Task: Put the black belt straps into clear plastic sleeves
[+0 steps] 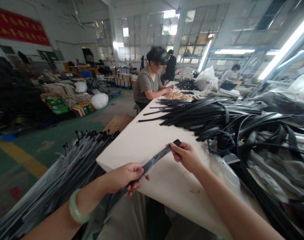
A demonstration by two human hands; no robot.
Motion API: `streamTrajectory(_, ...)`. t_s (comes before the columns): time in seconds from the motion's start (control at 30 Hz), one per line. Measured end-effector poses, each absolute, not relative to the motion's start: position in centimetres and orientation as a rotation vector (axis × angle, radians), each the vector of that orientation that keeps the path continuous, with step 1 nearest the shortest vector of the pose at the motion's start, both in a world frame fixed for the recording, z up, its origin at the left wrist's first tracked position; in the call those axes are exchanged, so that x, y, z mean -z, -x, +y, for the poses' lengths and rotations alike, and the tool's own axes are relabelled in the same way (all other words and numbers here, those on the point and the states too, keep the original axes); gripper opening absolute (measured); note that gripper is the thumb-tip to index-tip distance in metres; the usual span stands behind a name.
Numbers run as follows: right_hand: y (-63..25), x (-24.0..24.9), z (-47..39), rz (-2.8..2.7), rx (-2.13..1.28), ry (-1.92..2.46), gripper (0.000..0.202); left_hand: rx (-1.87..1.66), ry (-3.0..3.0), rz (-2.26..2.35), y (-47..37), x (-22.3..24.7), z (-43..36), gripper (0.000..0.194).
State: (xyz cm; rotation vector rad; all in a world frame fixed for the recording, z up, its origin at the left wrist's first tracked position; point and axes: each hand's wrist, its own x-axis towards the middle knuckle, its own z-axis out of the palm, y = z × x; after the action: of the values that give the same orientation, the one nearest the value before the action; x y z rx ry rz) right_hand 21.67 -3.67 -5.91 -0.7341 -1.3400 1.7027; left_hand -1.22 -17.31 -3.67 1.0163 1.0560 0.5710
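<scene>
A dark strap (155, 159), partly in a clear plastic sleeve, stretches diagonally above the white table. Around its lower part, my left hand (128, 176) is closed, thumb on top. Near the strap's black upper end, my right hand (183, 154) pinches it between thumb and fingers. The strap's lower end runs down past my left hand toward my lap. Behind my right hand lies a big pile of black straps (204, 115) on the table.
The white table (132, 140) runs forward to a seated person (147, 81) beside gold-coloured small parts (178, 96). Many sleeved straps (74, 163) lie at the left. A cardboard box (118, 123) stands past the table's left edge. Plastic bags and loose straps (269, 150) fill the right.
</scene>
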Motion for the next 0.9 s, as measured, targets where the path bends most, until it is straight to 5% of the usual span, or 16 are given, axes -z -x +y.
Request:
streamTrajectory(0.27,-22.1,5.2,-4.2,-1.346,-1.798,0.764,0.035,-0.623,-0.816,1.105,2.3,2.6,-20.3,0.053)
streamTrajectory(0.6,-24.1,7.4,-2.1,-1.329,-1.705,1.068,0.053,-1.098,-0.452,1.793,17.8,-7.9,-34.4,0.034)
streamTrajectory(0.9,-24.5,6.8,-1.4,-1.353,-1.543,1.066,0.049,-0.869,-0.957,2.231,27.7,0.5,-20.4,0.032)
